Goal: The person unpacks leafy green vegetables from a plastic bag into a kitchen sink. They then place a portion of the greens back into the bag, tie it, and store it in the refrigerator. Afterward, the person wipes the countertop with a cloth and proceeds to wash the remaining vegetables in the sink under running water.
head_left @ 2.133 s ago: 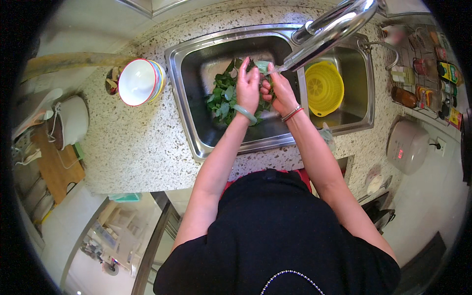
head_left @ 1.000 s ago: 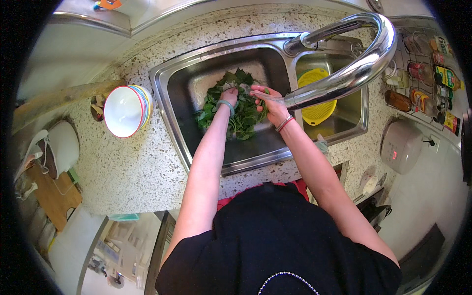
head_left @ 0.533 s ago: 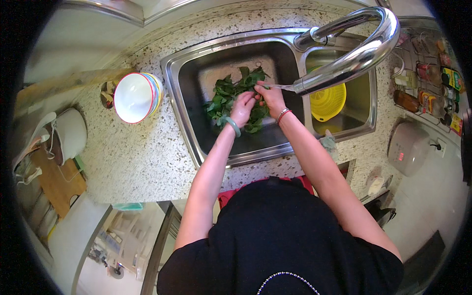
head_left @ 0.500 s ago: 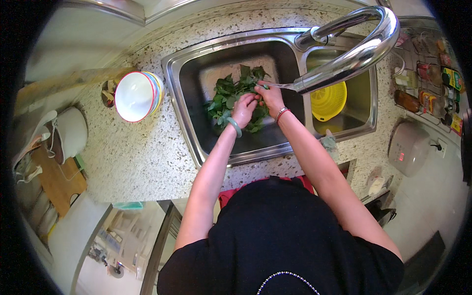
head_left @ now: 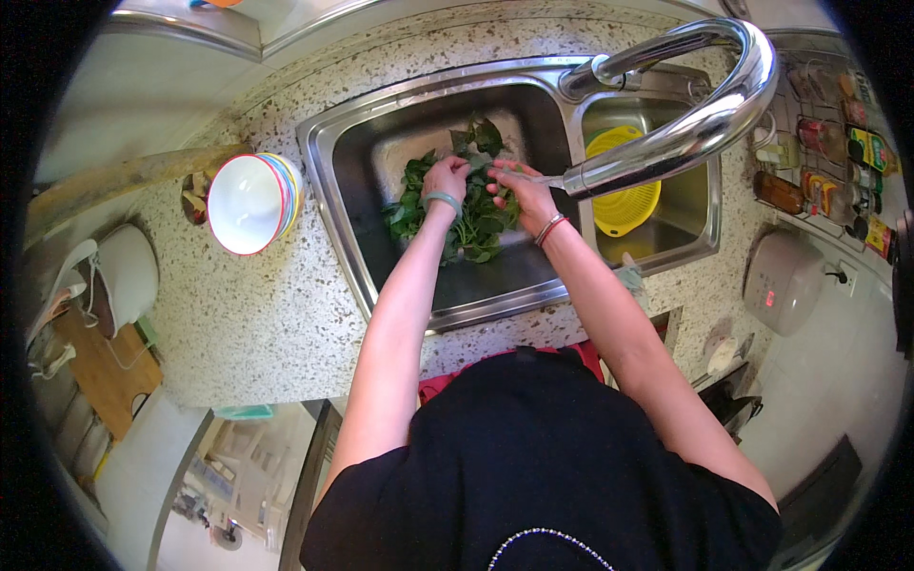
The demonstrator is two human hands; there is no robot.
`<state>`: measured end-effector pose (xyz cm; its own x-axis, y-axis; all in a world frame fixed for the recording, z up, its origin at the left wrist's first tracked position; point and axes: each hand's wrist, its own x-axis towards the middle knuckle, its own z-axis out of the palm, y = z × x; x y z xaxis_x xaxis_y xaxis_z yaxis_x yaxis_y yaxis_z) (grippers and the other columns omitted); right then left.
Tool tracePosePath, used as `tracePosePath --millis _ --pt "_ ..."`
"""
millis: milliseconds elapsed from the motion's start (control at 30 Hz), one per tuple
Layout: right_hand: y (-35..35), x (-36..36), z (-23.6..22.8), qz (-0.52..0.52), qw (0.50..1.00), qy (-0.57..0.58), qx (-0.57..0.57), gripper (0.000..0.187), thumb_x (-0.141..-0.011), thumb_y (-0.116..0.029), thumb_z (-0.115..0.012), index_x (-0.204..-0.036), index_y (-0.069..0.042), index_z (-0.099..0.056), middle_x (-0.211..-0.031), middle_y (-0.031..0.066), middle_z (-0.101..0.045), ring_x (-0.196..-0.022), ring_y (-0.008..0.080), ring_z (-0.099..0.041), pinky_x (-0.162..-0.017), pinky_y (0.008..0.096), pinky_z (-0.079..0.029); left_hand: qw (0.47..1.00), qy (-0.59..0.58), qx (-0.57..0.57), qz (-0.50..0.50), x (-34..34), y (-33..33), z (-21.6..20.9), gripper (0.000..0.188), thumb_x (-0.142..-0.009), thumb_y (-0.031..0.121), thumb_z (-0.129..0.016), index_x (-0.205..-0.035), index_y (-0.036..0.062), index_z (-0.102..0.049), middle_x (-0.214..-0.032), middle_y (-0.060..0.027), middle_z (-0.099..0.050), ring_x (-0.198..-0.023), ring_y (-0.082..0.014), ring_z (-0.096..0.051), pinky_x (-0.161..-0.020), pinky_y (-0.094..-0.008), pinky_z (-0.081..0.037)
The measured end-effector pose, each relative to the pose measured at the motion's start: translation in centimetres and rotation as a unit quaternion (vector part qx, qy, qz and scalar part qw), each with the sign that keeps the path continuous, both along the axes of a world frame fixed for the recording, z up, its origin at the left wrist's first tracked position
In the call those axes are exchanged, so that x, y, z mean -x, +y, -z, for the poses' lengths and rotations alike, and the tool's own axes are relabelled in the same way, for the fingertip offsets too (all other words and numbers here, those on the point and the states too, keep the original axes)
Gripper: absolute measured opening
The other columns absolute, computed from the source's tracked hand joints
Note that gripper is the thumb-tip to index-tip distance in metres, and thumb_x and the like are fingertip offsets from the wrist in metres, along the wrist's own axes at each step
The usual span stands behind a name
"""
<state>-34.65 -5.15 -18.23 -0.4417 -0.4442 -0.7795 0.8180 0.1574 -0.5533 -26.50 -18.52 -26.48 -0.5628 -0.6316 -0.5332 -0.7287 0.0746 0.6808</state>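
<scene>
A pile of dark green leafy greens (head_left: 476, 224) lies in the large left basin of the steel sink (head_left: 338, 238). Over the pile, my left hand (head_left: 444, 181) pinches its fingertips at the leaves; what is between them is partly hidden. My right hand (head_left: 528, 195) is beside it, fingers loosely bent and apart, close to the spout of the chrome faucet (head_left: 619, 167). A thin stream of water runs from the spout past the right fingers toward the greens.
A yellow plastic colander (head_left: 626, 205) sits in the smaller right basin. Stacked bowls (head_left: 249, 205) stand on the speckled counter (head_left: 257, 324) at the left. A wire rack with jars (head_left: 828, 190) and a pale appliance (head_left: 785, 281) are at the right. The faucet arches over the sink.
My hands have moved apart: the left has shifted left and up over the leaves, and the right fingers have loosened. The view has shifted slightly.
</scene>
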Motion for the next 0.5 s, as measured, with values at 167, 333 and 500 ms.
tracePosePath --millis 167,333,500 --pt "0.0 0.0 -1.1 -0.025 0.999 0.018 -0.033 0.026 -0.085 -0.025 -0.066 -0.104 -0.009 -0.058 -0.091 0.0022 -0.061 -0.068 0.0108 -0.058 -0.053 0.0237 -0.042 0.962 0.228 -0.09 -0.123 -3.0 2.0 -4.2 0.019 -0.086 0.017 -0.064 -0.099 0.0036 -0.064 -0.094 -0.0057 -0.065 -0.081 -0.0133 -0.06 -0.073 -0.027 -0.048" --pt "0.5 -0.6 -4.6 -0.014 0.996 -0.057 0.068 0.025 -0.085 -0.019 -0.066 -0.107 -0.009 -0.059 -0.088 0.0 -0.061 -0.068 0.0095 -0.057 -0.051 0.0231 -0.041 0.912 0.316 -0.203 -0.164 -4.4 4.4 -11.2 0.017 -0.089 0.006 -0.059 -0.105 0.0014 -0.06 -0.102 -0.0036 -0.064 -0.088 -0.0079 -0.058 -0.079 -0.0229 -0.047" --pt "1.5 -1.1 -7.0 -0.028 0.995 0.019 0.095 0.025 -0.083 -0.01 -0.066 -0.107 -0.008 -0.062 -0.089 -0.0002 -0.061 -0.07 0.0089 -0.055 -0.053 0.0227 -0.041 0.896 0.396 -0.147 -0.133 -4.8 6.6 -14.1 0.01 -0.091 0.009 -0.056 -0.1 0.0032 -0.058 -0.105 -0.0084 -0.063 -0.096 -0.0145 -0.059 -0.087 -0.0265 -0.046"
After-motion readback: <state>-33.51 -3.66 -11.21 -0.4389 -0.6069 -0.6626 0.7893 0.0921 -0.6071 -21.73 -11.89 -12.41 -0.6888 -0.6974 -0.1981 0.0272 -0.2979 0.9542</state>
